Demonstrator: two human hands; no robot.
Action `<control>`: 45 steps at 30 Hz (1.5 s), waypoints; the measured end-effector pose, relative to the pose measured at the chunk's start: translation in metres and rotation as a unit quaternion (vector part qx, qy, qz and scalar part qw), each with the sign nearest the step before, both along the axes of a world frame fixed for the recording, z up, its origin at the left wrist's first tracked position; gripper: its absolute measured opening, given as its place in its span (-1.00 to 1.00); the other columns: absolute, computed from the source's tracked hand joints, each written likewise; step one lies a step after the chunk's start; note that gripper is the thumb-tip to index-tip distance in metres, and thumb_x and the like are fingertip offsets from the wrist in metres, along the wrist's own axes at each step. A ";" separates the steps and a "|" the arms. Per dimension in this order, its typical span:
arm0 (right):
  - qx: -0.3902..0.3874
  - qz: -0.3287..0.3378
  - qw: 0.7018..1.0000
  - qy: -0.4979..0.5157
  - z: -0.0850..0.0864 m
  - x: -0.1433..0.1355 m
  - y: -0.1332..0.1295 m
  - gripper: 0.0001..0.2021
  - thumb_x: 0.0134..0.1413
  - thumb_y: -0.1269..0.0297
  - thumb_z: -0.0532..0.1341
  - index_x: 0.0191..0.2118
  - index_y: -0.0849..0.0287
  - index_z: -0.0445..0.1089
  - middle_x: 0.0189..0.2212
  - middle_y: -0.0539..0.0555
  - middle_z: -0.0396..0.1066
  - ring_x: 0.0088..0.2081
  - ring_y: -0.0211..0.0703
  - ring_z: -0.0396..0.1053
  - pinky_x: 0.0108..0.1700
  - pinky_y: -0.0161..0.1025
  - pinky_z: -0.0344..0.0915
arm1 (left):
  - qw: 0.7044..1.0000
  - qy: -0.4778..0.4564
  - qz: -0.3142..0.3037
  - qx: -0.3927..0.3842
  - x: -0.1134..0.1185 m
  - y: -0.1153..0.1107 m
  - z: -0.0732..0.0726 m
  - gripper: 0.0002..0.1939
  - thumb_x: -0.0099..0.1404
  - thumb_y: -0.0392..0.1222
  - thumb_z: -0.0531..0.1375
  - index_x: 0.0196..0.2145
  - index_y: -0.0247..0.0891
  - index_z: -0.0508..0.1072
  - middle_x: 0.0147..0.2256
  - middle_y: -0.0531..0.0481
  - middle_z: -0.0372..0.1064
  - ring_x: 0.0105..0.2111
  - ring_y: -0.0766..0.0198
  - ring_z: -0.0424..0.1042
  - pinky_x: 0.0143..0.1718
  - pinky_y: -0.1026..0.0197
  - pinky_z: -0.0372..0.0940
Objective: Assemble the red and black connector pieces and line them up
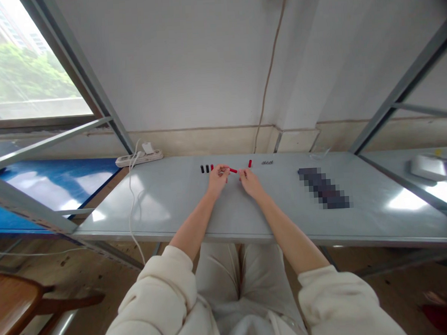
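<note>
A slim red tube (233,170) is pinched in the fingertips of my left hand (218,178), pointing toward the right. My right hand (250,182) is closed in a pinch just off the tube's right end; whatever its fingers hold is too small to make out. Close by my left hand, two short black cylinders (204,169) stand in a row with a short red cylinder (212,167), which the fingers partly cover. Another short red cylinder (250,163) is just behind my right hand. A few small dark metallic pieces (267,162) lie right of it.
The grey tabletop (241,216) runs along the wall between metal frame posts. A white power strip (142,157) sits at the back left, its white cable (131,202) hanging over the front edge. A pixelated dark object (324,188) lies on the right.
</note>
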State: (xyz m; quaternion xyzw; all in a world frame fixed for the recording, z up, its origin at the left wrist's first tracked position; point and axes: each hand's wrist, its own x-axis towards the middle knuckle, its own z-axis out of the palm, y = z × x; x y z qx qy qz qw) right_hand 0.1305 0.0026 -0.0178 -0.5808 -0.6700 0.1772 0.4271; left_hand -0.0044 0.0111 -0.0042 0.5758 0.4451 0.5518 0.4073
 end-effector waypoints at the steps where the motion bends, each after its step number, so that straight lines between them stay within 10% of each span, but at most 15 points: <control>1: -0.012 0.009 1.000 0.016 0.001 0.000 0.000 -0.61 0.08 -0.01 -0.15 -0.47 0.17 0.21 -0.57 0.08 0.30 -0.47 -0.18 0.26 -0.36 -0.23 0.18 | 0.999 -0.033 -0.015 -0.017 0.001 -0.002 0.002 -0.87 0.10 -0.23 0.09 -0.35 -0.30 0.28 -0.51 0.07 0.28 -0.71 0.53 0.11 -0.65 0.38 0.05; 12: -0.045 0.059 0.977 0.200 0.010 -0.002 -0.002 -0.54 -0.05 -0.18 -0.08 -0.62 0.14 0.10 -0.74 -0.06 0.10 -0.71 -0.32 0.07 -0.62 -0.32 0.06 | 0.988 -0.110 -0.094 -0.051 -0.001 -0.006 0.007 -0.61 0.05 -0.05 0.15 -0.17 -0.31 0.29 -0.49 0.02 0.35 -0.71 0.54 0.16 -0.71 0.40 -0.03; 45: 0.064 0.081 0.994 -0.024 0.007 0.003 0.000 -0.84 -0.02 0.27 0.06 -0.35 0.19 0.32 -0.39 0.07 0.35 -0.46 -0.29 0.25 -0.34 -0.28 0.21 | 0.990 -0.092 -0.087 -0.065 0.000 -0.005 0.004 -0.64 -0.03 -0.02 0.21 -0.34 -0.33 0.32 -0.51 0.03 0.37 -0.72 0.52 0.18 -0.71 0.39 -0.03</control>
